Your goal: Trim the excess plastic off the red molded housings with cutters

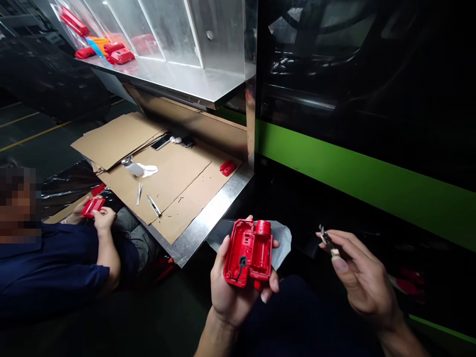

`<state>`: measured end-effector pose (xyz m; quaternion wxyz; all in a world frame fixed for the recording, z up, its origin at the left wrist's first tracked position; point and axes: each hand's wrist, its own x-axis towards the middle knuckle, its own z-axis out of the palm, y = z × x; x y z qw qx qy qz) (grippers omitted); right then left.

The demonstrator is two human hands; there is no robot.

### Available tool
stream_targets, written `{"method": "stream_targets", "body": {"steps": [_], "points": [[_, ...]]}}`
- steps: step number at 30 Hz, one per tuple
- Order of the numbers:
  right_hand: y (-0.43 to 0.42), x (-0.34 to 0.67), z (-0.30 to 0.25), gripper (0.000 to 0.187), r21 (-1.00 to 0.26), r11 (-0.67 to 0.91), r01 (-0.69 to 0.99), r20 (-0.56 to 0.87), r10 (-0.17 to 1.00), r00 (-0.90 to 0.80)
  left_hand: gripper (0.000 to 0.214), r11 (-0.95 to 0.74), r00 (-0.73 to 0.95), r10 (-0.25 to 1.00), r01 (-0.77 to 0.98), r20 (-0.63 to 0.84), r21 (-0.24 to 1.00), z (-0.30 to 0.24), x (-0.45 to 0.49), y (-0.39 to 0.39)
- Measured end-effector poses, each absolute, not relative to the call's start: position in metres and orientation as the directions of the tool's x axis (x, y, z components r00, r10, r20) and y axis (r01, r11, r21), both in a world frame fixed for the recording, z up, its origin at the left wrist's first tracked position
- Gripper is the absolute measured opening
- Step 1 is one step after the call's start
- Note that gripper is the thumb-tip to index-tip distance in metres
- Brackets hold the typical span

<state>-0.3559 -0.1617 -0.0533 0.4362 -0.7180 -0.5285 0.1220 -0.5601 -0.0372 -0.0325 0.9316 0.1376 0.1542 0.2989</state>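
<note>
The left hand (233, 300) is cupped palm up, the right hand (366, 277) pinching, well apart.

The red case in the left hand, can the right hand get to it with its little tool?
Probably yes. The right hand holds its small metal tool off to one side, nothing seems in between, and the left hand leaves the hollow side of the red case uncovered.

The table with a shiny metal edge (213, 213) carries flat brown cardboard sheets (186, 173), on which are a flat black phone (161, 142), a white bottle with silver top (132, 167), a crumpled white tissue (150, 170), slim silver tweezers (139, 194) and small red plastic pieces (227, 168). The upper grey metal shelf (208, 85) bears bigger red plastic parts (122, 56).
</note>
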Motion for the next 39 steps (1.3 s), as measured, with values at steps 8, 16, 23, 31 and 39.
{"method": "stream_targets", "body": {"steps": [8,16,23,31,39], "points": [[-0.143,-0.361,-0.025,0.037,-0.590,0.019,0.807,0.352,0.905,0.237,0.061,0.703,0.692,0.673,-0.488,-0.262,0.517,-0.034,-0.558,-0.047],[-0.117,-0.387,-0.006,0.034,-0.492,0.038,0.870,0.331,0.932,0.146,0.075,0.592,0.605,0.763,-0.513,-0.227,0.622,-0.048,-0.552,-0.059],[-0.114,-0.390,-0.008,0.034,-0.460,0.026,0.887,0.342,0.928,0.150,0.070,0.573,0.601,0.770,-0.506,-0.214,0.645,-0.048,-0.549,-0.061],[-0.114,-0.392,-0.012,0.036,-0.452,0.008,0.892,0.359,0.917,0.174,0.067,0.577,0.622,0.756,-0.482,-0.206,0.659,-0.049,-0.544,-0.059],[-0.119,-0.400,-0.014,0.036,-0.507,0.002,0.862,0.347,0.916,0.201,0.054,0.453,0.544,0.824,-0.462,-0.159,0.763,-0.055,-0.545,-0.060]]}}
